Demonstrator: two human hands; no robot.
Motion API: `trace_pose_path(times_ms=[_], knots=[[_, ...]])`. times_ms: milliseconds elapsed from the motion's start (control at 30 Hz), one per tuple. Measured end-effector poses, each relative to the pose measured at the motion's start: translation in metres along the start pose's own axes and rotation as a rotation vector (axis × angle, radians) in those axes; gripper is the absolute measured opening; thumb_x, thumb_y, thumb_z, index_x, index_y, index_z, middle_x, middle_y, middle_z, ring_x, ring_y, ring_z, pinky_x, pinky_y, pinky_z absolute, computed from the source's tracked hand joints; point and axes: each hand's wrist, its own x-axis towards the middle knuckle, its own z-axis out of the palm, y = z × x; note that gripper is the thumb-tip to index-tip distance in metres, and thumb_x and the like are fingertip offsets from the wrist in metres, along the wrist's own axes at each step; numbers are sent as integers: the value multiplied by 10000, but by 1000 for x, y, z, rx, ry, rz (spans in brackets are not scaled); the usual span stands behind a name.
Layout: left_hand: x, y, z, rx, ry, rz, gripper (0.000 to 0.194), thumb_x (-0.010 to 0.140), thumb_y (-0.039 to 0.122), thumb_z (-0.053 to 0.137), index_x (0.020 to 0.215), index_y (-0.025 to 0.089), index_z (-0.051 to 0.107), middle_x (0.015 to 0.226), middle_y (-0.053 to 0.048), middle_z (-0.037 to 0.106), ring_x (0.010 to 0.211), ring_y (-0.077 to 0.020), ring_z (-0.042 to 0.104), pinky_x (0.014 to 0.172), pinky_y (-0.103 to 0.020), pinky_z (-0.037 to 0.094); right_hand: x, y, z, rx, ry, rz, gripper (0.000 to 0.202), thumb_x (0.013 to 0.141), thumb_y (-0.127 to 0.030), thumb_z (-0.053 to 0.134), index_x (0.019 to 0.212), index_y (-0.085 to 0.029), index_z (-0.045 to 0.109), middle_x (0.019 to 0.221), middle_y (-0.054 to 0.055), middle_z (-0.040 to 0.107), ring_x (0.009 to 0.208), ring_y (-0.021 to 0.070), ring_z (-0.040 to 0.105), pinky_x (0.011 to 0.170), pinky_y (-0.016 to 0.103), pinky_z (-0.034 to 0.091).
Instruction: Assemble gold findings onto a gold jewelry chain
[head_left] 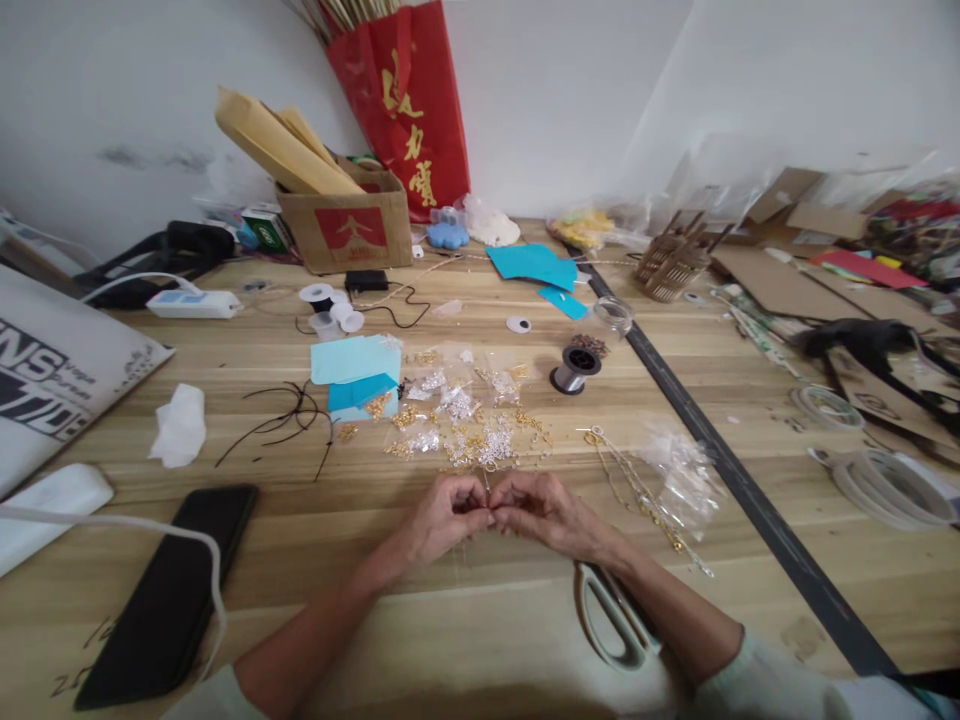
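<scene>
My left hand (448,515) and my right hand (541,512) meet at the table's front middle, both closed in a pinch with fingertips touching. Between them they grip a thin strand; its pale loose ends hang below, and whether it is thread or wire I cannot tell. A small ring shows just above the fingertips. Right beyond the hands lie loose gold and clear beads (491,440) and small bags of beads (457,400). Scissors (616,622) with pale handles lie partly under my right forearm. Gold and silver chains (637,490) rest to the right.
A wire spool (576,371) stands beyond the beads, near a tipped jar (613,316). Blue cards (356,362) and black cord (289,425) lie left, a black phone (169,600) nearer. A long dark strip (701,430) crosses the table's right side; rolls of tape (892,488) lie beyond it.
</scene>
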Motion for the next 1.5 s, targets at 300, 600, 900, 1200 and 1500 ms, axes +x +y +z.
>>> trace_pose_path(times_ms=[300, 600, 900, 1200, 1500], knots=[[1, -2, -2, 106, 20, 85, 196, 789, 286, 558, 669, 132, 552, 585, 12, 542, 515, -86, 504, 504, -195, 410, 1, 3, -2, -44, 2, 27, 140, 871, -282, 586, 902, -145, 576, 778, 18, 620, 685, 111, 547, 604, 215, 405], [-6, 10, -11, 221, -85, -23, 155, 814, 274, 533, 731, 144, 553, 574, 12, 568, 514, -102, 541, 513, -200, 425, -1, -6, -14, -164, 48, 81, 123, 870, -276, 571, 890, -157, 596, 683, -30, 543, 600, 93, 453, 536, 203, 328], [-11, 16, -13, 566, -160, 21, 133, 816, 180, 500, 699, 163, 562, 532, 45, 522, 478, -82, 465, 492, -182, 314, -6, -14, -32, -559, 333, 17, 119, 903, -222, 504, 864, -184, 609, 773, -2, 597, 675, 125, 512, 608, 233, 359], [-11, 12, -12, 631, -160, 68, 111, 803, 176, 520, 724, 163, 597, 537, 48, 552, 490, -86, 468, 515, -185, 301, 2, 1, -19, -861, 93, -107, 159, 944, -158, 439, 922, -184, 594, 865, 32, 559, 722, 130, 559, 641, 237, 404], [-11, 13, -15, 622, -153, 29, 129, 810, 211, 512, 714, 181, 592, 531, 42, 563, 481, -104, 482, 492, -193, 294, 5, 5, -14, -1174, 47, -92, 141, 948, -151, 426, 926, -166, 564, 921, 48, 570, 700, 132, 570, 591, 237, 384]])
